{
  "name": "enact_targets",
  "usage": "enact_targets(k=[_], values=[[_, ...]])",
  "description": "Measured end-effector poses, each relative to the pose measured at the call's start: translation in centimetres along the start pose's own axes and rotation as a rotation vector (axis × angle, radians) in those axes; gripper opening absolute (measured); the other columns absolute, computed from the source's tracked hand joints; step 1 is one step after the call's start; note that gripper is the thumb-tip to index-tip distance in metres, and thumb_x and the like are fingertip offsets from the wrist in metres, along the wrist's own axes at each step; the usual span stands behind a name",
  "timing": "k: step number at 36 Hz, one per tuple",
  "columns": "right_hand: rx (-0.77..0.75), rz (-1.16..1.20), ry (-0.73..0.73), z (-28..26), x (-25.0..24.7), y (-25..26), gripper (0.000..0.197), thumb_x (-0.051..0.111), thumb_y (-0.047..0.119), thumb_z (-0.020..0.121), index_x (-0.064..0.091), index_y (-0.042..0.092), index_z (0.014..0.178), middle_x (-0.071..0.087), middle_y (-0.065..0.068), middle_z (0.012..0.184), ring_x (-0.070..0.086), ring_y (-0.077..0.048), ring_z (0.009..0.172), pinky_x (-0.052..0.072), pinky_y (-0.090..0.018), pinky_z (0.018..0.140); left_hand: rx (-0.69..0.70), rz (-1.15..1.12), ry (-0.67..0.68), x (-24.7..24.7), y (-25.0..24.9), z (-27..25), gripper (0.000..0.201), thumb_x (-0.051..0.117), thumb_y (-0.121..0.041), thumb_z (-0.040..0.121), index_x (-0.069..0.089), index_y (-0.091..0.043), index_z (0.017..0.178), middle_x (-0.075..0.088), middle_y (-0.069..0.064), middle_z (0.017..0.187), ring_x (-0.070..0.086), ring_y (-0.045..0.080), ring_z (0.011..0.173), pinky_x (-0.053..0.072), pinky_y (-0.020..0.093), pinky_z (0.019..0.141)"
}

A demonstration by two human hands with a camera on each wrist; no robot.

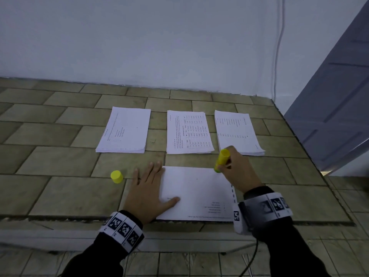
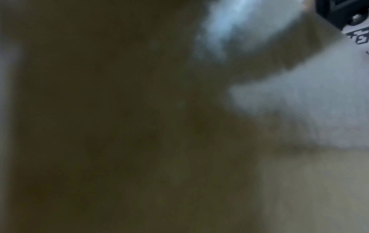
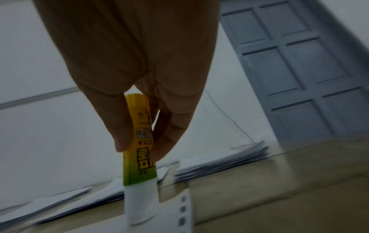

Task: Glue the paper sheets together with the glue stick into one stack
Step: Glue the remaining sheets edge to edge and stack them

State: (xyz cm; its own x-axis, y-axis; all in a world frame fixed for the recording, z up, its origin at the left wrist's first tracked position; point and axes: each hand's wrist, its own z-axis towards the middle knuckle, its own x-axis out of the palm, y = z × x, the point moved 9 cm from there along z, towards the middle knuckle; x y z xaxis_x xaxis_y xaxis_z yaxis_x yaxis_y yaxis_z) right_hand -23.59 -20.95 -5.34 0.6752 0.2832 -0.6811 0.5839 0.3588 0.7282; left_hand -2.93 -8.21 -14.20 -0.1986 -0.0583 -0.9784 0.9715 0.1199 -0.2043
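Tiled surface (image 1: 60, 160) meets white wall (image 1: 159, 37); left hand (image 1: 148, 193) flat on sheet (image 1: 196, 193); right hand (image 1: 237, 168) grips glue stick (image 1: 222, 159).

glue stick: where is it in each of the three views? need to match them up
Head: the yellow plastic glue stick is right of centre, gripped by the right hand, tip at the far right corner of the near white paper sheet.
Left wrist: not in it; the picture is too blurred to tell much.
Right wrist: lower centre, yellow-green barrel between the fingers, white tip down on the sheet.
Shared landmark: the sheet's punched-hole edge strip.
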Motion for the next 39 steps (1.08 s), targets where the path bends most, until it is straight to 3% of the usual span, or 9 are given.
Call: enact_targets(k=[3,5,9,12,17,20,26,29,39], values=[[0.030,0.011,-0.047,-0.5,-1.8,-1.7,0.020,0.064,-0.002,0.084,0.049,0.010,0.086,0.061,-0.001,0.077,0.060,-0.018,0.073,0.045,-0.009,0.064,-0.008,0.014,0.023,0.1,0.1,0.0,0.117,0.005,-0.094,0.068,0.019,-0.016,0.155,0.008,-0.002,0.164,0.000,0.015,0.151,-0.009,0.049,0.119],[0.049,0.011,-0.069,-0.8,-2.6,-2.4,0.023,0.066,-0.004,0.083,0.049,0.011,0.087,0.057,0.007,0.076,0.057,-0.011,0.072,0.043,-0.005,0.063,-0.011,0.012,0.032,0.0,0.0,-0.1,0.117,0.010,-0.095,0.068,0.015,-0.017,0.155,0.004,-0.003,0.164,-0.004,0.013,0.150,-0.010,0.049,0.119],[0.075,0.011,-0.138,-0.9,-3.1,-2.6,0.022,0.070,0.007,0.083,0.052,0.012,0.095,0.060,0.002,0.084,0.057,-0.014,0.079,0.040,-0.010,0.062,-0.010,0.018,0.057,-0.2,-0.1,-0.2,0.116,0.021,-0.091,0.067,0.010,-0.017,0.156,-0.002,-0.004,0.164,-0.009,0.012,0.150,-0.012,0.048,0.119],[0.006,0.050,-0.150,-1.0,-2.1,-0.7,0.017,0.073,0.010,0.081,0.058,0.011,0.088,0.063,-0.003,0.086,0.060,-0.016,0.080,0.047,-0.020,0.066,-0.009,0.000,0.041,-0.3,-0.1,-0.2,0.118,0.019,-0.093,0.068,0.011,-0.016,0.156,0.000,-0.003,0.164,-0.007,0.013,0.150,-0.013,0.047,0.118],[-0.145,0.177,0.047,-1.7,3.0,4.6,0.014,0.074,0.006,0.078,0.060,0.004,0.077,0.066,-0.006,0.080,0.063,-0.012,0.075,0.050,-0.017,0.069,-0.011,0.043,0.066,-0.1,-0.1,-0.2,0.123,0.003,-0.097,0.062,0.007,-0.017,0.156,-0.003,-0.004,0.164,-0.009,0.013,0.150,-0.013,0.048,0.118],[-0.192,0.161,0.160,-1.9,6.3,6.9,0.017,0.074,0.011,0.077,0.060,0.002,0.084,0.064,-0.010,0.085,0.063,-0.021,0.079,0.055,-0.034,0.073,-0.007,0.017,0.051,-0.1,-0.2,-0.1,0.124,0.004,-0.097,0.063,0.011,-0.015,0.156,0.002,-0.002,0.164,-0.005,0.014,0.150,-0.011,0.049,0.118],[-0.280,0.074,0.244,-1.9,10.2,9.4,0.018,0.072,0.014,0.080,0.054,0.012,0.081,0.059,-0.009,0.085,0.059,-0.022,0.078,0.052,-0.045,0.074,0.017,0.023,0.062,0.1,-0.2,-0.1,0.122,0.000,-0.097,0.064,0.007,-0.019,0.157,0.000,-0.002,0.164,-0.009,0.015,0.150,-0.008,0.052,0.119],[-0.296,0.030,0.254,-1.7,10.6,9.6,0.023,0.071,0.016,0.081,0.049,0.020,0.081,0.058,-0.008,0.085,0.057,-0.022,0.077,0.052,-0.046,0.073,0.022,0.020,0.051,0.3,-0.1,0.0,0.120,0.001,-0.097,0.066,0.010,-0.019,0.157,0.003,-0.003,0.164,-0.009,0.014,0.150,-0.005,0.054,0.119],[-0.218,0.050,0.171,-2.2,5.7,5.5,0.013,0.068,0.013,0.080,0.059,0.006,0.083,0.061,-0.007,0.085,0.061,-0.021,0.077,0.054,-0.041,0.070,-0.011,-0.003,0.048,0.0,-0.1,-0.1,0.125,0.003,-0.097,0.062,0.011,-0.016,0.156,0.002,-0.004,0.164,-0.005,0.013,0.150,-0.009,0.050,0.120]])
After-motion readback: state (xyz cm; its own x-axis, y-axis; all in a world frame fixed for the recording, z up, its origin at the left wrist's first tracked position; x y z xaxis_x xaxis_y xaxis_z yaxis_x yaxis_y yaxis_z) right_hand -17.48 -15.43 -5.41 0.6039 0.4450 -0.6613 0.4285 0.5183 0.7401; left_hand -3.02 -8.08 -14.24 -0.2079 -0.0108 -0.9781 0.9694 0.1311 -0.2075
